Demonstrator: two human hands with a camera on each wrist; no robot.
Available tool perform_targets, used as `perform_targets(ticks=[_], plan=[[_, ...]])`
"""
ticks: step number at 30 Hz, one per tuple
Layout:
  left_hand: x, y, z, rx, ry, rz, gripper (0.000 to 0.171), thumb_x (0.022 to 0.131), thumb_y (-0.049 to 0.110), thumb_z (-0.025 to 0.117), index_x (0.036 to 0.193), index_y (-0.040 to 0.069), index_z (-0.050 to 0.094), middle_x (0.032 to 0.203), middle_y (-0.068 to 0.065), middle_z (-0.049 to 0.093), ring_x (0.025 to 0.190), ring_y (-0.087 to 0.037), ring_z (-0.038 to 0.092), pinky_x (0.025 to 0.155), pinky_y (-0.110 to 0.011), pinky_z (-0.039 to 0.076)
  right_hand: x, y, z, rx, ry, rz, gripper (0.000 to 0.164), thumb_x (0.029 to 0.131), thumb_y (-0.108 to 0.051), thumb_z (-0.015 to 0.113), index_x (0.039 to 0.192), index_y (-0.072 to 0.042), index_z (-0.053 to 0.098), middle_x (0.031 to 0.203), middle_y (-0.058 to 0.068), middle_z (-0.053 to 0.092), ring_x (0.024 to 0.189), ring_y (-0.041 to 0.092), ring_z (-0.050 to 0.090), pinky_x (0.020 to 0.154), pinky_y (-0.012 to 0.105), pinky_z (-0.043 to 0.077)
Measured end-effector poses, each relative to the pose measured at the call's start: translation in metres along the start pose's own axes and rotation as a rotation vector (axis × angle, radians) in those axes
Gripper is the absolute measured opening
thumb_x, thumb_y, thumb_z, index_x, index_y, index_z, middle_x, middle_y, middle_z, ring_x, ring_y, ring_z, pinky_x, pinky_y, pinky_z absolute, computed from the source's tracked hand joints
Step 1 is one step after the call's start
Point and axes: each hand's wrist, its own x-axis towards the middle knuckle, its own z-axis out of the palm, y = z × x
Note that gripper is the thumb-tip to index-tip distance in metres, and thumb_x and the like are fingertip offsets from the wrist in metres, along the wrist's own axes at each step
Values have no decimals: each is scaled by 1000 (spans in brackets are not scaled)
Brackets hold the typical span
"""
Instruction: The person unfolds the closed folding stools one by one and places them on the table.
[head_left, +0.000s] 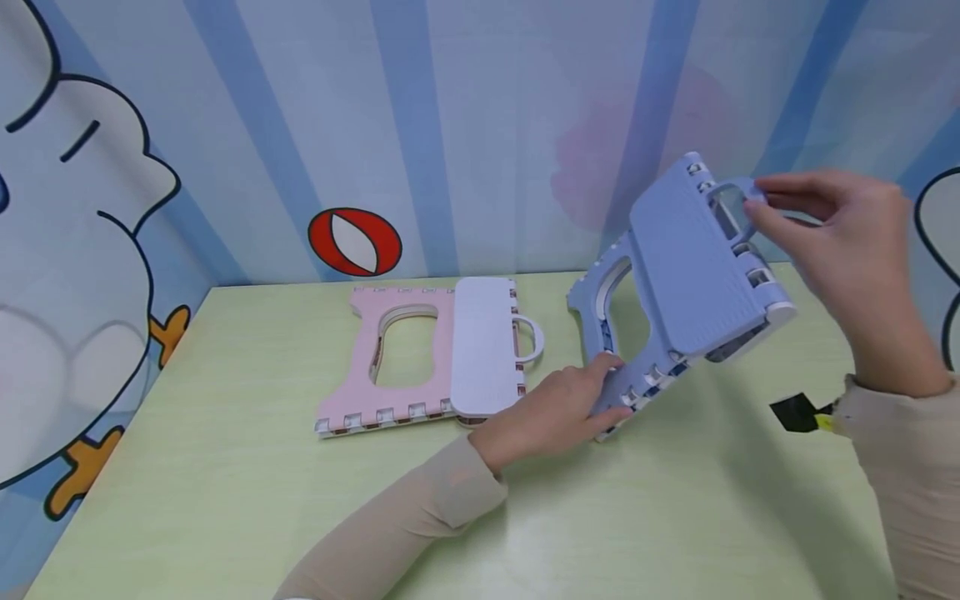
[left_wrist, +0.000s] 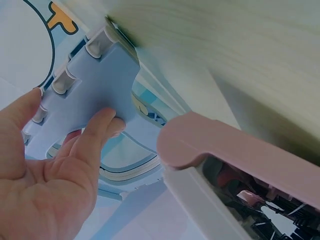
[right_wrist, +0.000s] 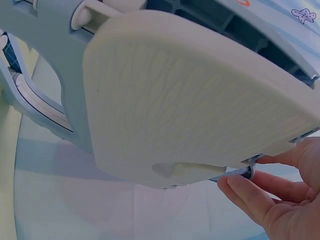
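A blue folding step stool (head_left: 693,258), folded nearly flat, is tilted up off the table at the right, its handle end raised. My right hand (head_left: 843,225) pinches the loop handle between thumb and fingers; the right wrist view shows the same pinch beside the stool's ribbed top (right_wrist: 200,100). Lower down, my left hand (head_left: 558,408) grips the edge of the stool's leg panel. In the left wrist view, the thumb lies at the hinged edge and the fingers (left_wrist: 102,125) reach over the blue panel toward its opening.
A pink folding stool (head_left: 405,358) with a white top (head_left: 486,346) and loop handle (head_left: 531,337) lies flat on the pale green table (head_left: 247,492), left of the blue one. Behind stands a cartoon-printed backdrop (head_left: 480,125). A black tag (head_left: 795,412) hangs by the right sleeve.
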Motion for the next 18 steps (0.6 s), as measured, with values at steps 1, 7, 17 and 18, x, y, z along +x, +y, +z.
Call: perform_targets(ticks=[1, 7, 17, 18], plan=[[0, 0, 0, -1, 4, -3, 58, 103, 34, 57, 146, 2, 36, 100, -6, 68, 76, -3, 60, 64, -17, 47, 0, -1, 1, 9, -3, -2, 41, 98, -26, 63, 133, -4, 63, 132, 18, 62, 108, 6, 61, 102, 29, 46], [0, -2, 1, 7, 27, -21, 60, 102, 38, 57, 147, 4, 37, 101, -6, 69, 78, -2, 59, 64, -16, 46, 0, -9, 6, 85, -9, -44, 39, 96, -22, 67, 132, -5, 65, 132, 15, 62, 110, 5, 62, 99, 27, 48], [-2, 0, -3, -8, 55, -31, 57, 100, 40, 60, 141, 5, 43, 92, -4, 69, 71, -1, 59, 61, -15, 47, -1, -20, 10, 192, -43, -86, 38, 94, -17, 71, 129, -4, 67, 127, 9, 64, 105, 2, 62, 93, 20, 49], [-2, 0, -4, -11, 54, -36, 57, 99, 41, 61, 141, 5, 44, 94, -4, 70, 75, -2, 60, 64, -15, 48, -1, -21, 10, 197, -46, -93, 38, 94, -17, 71, 129, -4, 67, 127, 8, 64, 105, 1, 62, 93, 20, 49]])
